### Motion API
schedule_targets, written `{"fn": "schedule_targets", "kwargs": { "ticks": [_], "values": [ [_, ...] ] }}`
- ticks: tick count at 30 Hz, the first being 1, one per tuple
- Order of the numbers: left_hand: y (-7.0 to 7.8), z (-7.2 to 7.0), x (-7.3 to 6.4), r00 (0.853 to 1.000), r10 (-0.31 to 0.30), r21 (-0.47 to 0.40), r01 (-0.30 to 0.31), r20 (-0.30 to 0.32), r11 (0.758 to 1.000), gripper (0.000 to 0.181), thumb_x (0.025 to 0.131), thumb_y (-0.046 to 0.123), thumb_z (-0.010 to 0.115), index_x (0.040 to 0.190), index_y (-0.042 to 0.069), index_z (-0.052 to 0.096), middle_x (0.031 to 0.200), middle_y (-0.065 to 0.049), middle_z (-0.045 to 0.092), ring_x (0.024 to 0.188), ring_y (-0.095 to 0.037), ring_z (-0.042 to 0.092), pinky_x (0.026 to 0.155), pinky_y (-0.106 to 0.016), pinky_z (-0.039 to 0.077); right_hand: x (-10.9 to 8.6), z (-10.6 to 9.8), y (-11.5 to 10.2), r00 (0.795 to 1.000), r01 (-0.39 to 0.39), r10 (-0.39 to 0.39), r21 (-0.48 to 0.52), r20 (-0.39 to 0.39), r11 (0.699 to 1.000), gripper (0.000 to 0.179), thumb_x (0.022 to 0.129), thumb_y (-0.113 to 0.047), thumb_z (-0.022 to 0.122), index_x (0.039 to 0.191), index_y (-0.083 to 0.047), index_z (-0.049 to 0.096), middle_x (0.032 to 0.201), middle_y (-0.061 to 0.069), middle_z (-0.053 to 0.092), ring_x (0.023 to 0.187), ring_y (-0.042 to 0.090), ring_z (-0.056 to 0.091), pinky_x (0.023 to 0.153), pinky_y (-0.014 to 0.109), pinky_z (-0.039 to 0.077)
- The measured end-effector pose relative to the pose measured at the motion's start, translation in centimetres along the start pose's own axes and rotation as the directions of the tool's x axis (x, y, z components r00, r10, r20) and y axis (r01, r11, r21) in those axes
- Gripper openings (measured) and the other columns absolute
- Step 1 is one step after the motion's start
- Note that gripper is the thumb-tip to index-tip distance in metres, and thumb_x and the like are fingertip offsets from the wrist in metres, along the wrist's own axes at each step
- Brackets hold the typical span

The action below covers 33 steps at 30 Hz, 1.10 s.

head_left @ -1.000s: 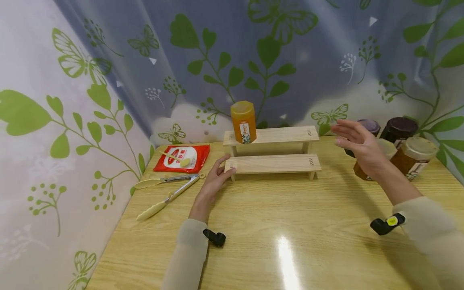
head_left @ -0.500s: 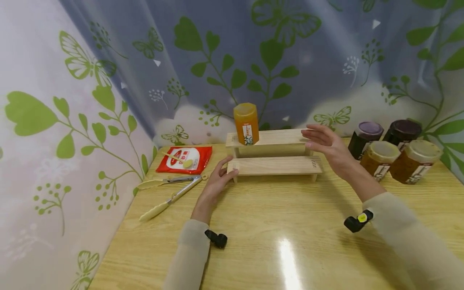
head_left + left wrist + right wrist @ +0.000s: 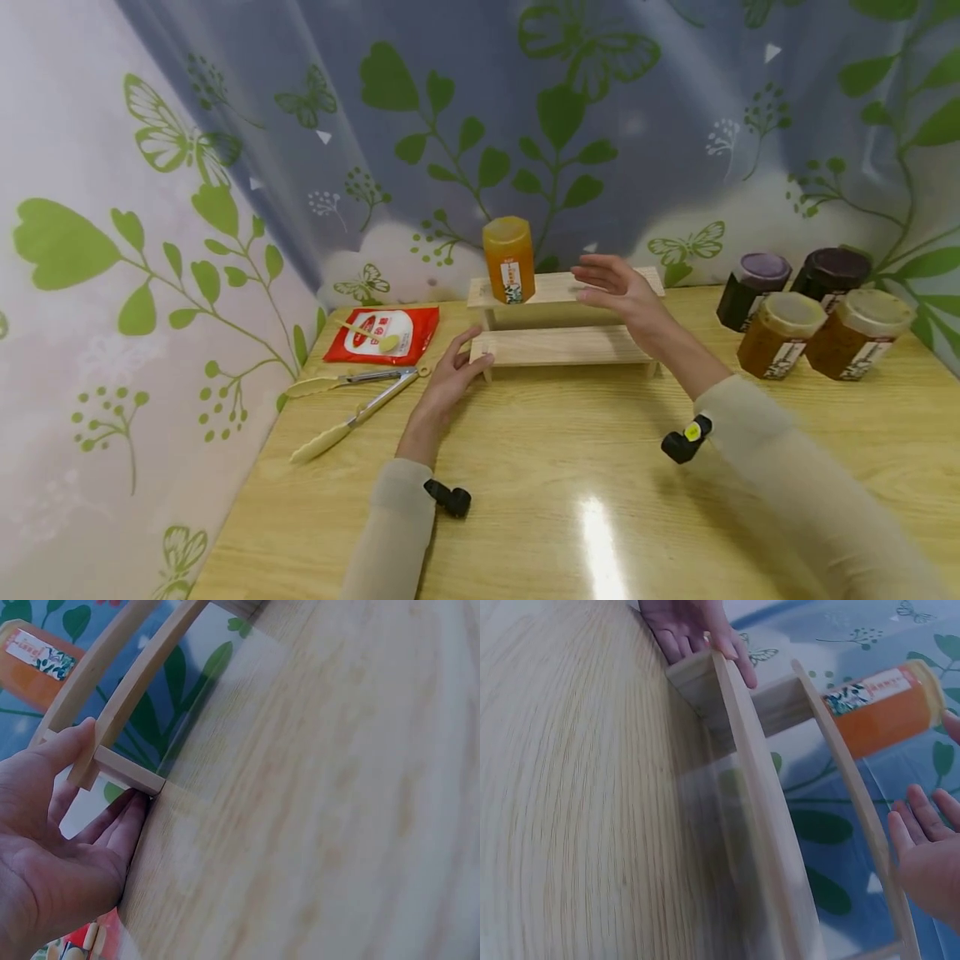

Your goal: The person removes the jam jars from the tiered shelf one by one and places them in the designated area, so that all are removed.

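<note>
A two-step wooden shelf (image 3: 562, 348) stands on the table, with an orange jar (image 3: 509, 262) with a yellow lid upright on the left of its upper step. My left hand (image 3: 447, 379) grips the left end of the lower step; in the left wrist view its thumb (image 3: 71, 744) lies on the board's front edge, other fingers reaching behind beside the leg. My right hand (image 3: 618, 296) hovers over the shelf's right half, fingers apart and slightly bent, holding nothing. A gap shows between it and the jar (image 3: 885, 709) in the right wrist view.
Several jars, two dark with purple lids (image 3: 763, 271) and two amber (image 3: 780, 337), stand at the right. A red-and-white packet (image 3: 382, 335) with a small pale-yellow utensil on it and spread tongs (image 3: 360, 408) lie left. A patterned curtain (image 3: 450, 125) hangs behind.
My right hand has moved left from in front of the jars at the right to over the shelf, nearing the orange jar. My left hand has kept its place on the shelf end.
</note>
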<state>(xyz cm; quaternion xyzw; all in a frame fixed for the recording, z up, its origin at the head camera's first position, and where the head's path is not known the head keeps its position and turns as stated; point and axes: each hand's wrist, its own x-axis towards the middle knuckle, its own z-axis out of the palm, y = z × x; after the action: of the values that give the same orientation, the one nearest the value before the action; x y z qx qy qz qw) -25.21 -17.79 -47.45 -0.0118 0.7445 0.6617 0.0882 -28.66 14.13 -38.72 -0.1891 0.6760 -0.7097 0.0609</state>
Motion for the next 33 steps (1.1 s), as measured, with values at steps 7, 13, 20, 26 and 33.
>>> {"fn": "schedule_targets", "kwargs": {
  "ticks": [7,13,20,26,33],
  "values": [
    [0.0,-0.2,0.0,1.0,0.001,-0.004,-0.001,-0.002,1.0,0.064,0.098,0.037,0.075,0.155,0.037,0.047,0.158,-0.011,0.045,0.148,-0.029,0.04,0.12,-0.053,0.033,2.3,2.4,0.0,0.998,-0.062,0.062,0.006,0.017,0.998,0.07,0.102,-0.009,0.065,0.162,-0.006,0.029,0.162,0.019,0.038,0.148,0.04,0.037,0.123,0.053,0.025],
    [0.0,-0.3,-0.1,1.0,0.006,-0.008,-0.006,0.004,1.0,0.063,0.097,0.036,0.076,0.153,0.038,0.048,0.159,-0.011,0.043,0.149,-0.029,0.039,0.12,-0.053,0.033,4.0,4.2,0.0,0.995,-0.096,0.097,-0.049,0.007,0.994,0.082,0.1,-0.018,0.07,0.165,-0.008,0.021,0.166,0.016,0.033,0.151,0.037,0.036,0.123,0.053,0.027],
    [0.1,-0.4,-0.2,1.0,0.005,0.003,-0.005,-0.008,1.0,0.061,0.097,0.037,0.076,0.152,0.041,0.05,0.16,-0.01,0.044,0.148,-0.028,0.04,0.119,-0.053,0.034,5.5,6.5,0.4,0.995,-0.09,0.085,-0.1,-0.057,0.991,0.087,0.095,-0.022,0.078,0.163,-0.009,0.026,0.164,0.014,0.035,0.153,0.03,0.032,0.125,0.048,0.025],
    [-0.1,-0.3,-0.1,1.0,0.005,0.014,-0.004,-0.018,1.0,0.061,0.097,0.039,0.075,0.152,0.041,0.049,0.16,-0.01,0.043,0.148,-0.029,0.039,0.119,-0.054,0.035,6.6,8.4,0.4,0.993,-0.08,0.063,-0.177,-0.1,0.981,0.085,0.092,-0.023,0.081,0.159,-0.009,0.03,0.154,0.015,0.045,0.14,0.033,0.046,0.115,0.053,0.038],
    [-0.2,-0.1,0.0,1.0,0.016,0.009,-0.016,-0.003,1.0,0.065,0.098,0.038,0.075,0.156,0.036,0.046,0.16,-0.011,0.043,0.148,-0.029,0.039,0.118,-0.054,0.035,7.4,9.5,0.4,0.986,-0.091,0.054,-0.231,-0.159,0.969,0.08,0.093,-0.029,0.081,0.154,-0.009,0.035,0.144,0.016,0.05,0.13,0.034,0.053,0.109,0.053,0.045]
  ]
}}
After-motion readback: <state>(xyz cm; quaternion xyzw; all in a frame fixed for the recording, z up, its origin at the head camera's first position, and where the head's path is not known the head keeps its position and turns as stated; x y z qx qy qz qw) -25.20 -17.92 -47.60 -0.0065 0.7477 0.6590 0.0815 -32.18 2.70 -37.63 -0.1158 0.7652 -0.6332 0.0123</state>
